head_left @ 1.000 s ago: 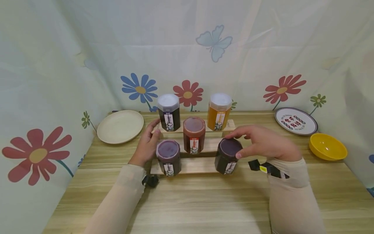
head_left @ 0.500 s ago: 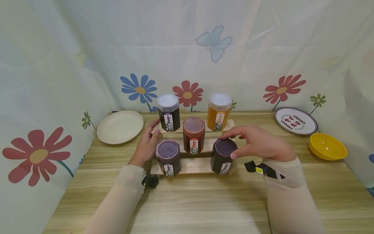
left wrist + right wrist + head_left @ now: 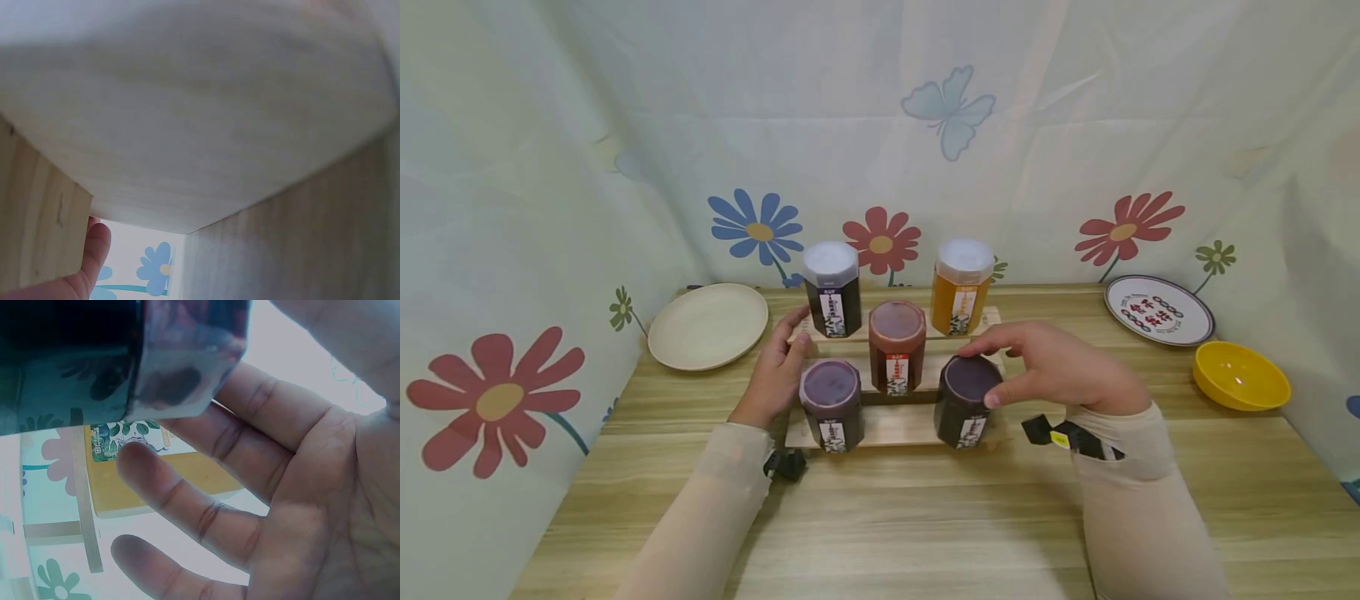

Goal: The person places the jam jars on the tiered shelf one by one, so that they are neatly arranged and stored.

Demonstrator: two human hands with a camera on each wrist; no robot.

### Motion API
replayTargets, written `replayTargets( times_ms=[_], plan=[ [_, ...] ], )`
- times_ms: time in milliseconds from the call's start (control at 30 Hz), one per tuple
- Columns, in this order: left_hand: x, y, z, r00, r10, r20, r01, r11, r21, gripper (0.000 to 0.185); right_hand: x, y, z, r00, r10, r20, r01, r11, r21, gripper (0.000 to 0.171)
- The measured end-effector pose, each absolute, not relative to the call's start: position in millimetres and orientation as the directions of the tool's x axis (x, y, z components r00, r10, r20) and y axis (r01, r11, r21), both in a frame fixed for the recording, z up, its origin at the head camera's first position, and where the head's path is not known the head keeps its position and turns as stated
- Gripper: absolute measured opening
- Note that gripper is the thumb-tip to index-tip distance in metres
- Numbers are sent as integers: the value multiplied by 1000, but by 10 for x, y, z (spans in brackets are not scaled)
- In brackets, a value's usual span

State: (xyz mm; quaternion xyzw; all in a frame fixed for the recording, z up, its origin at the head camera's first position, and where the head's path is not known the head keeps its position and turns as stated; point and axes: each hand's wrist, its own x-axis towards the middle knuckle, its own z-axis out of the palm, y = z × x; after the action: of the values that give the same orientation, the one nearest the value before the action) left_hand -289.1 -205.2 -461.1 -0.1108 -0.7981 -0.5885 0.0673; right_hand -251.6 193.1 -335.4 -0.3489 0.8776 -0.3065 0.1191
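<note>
Head view: five jars (image 3: 897,356), two hands — right (image 3: 1060,367) grips one, left (image 3: 778,367) relaxed on stand (image 3: 895,425)

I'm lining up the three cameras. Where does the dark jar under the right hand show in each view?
Head: the dark jar stands right of centre on the lowest step of the wooden stand, the right hand gripping its lid.
Left wrist: not in it; only blurred wood and a fingertip.
Right wrist: the jar fills the top left, above the fingers.
Shared landmark: the orange jar, seen behind the fingers in the right wrist view.
</note>
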Motion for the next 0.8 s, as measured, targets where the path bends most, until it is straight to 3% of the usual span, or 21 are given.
replayTargets(
  times_ms=[267, 667, 800],
  plan=[
    [-2726, -1989, -4369, -973, 108, 203, 226, 287, 931, 51, -2510, 1910, -3335, -733, -680, -15, -524, 578, -626, 55],
    [-2925, -2082, -4679, -963, 106, 247, 268, 296, 917, 53, -2541, 1940, -3374, -726, -688, 10, -538, 557, -633, 57],
    [-2927, -2099, -4728, -963, 111, 247, 269, 281, 922, 52, -2516, 1964, -3379, -762, -647, 21, -516, 588, -622, 57]
  ],
)
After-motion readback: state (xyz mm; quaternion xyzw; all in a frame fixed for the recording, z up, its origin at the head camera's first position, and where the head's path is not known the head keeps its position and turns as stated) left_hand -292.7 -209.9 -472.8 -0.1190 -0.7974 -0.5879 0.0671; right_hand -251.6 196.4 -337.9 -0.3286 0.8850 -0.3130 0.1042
